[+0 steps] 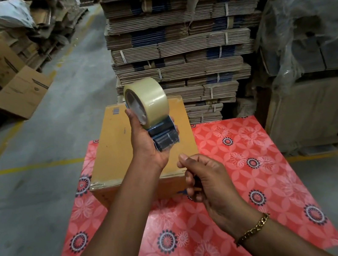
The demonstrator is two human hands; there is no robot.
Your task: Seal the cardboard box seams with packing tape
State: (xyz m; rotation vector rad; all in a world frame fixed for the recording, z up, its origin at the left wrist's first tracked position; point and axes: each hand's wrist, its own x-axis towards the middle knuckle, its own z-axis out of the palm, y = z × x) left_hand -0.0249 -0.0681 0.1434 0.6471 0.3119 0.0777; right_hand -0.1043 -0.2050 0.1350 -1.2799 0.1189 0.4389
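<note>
A closed brown cardboard box (113,150) lies on a red flowered table (247,159), with clear tape showing along its near top edge. My left hand (144,145) is raised above the box, wrapped around a blue tape dispenser (164,135) that carries a roll of clear packing tape (150,99). My right hand (205,177) hovers just below and to the right of the dispenser, over the box's near right corner. Its fingers are curled in with the thumb on top. Whether it pinches a strip of clear tape cannot be made out.
A tall pallet stack of strapped flat cartons (183,47) rises right behind the table. Plastic-wrapped stacks (309,37) stand at the right. Loose open boxes (21,94) lie on the concrete floor at the left, beside a yellow floor line (35,166).
</note>
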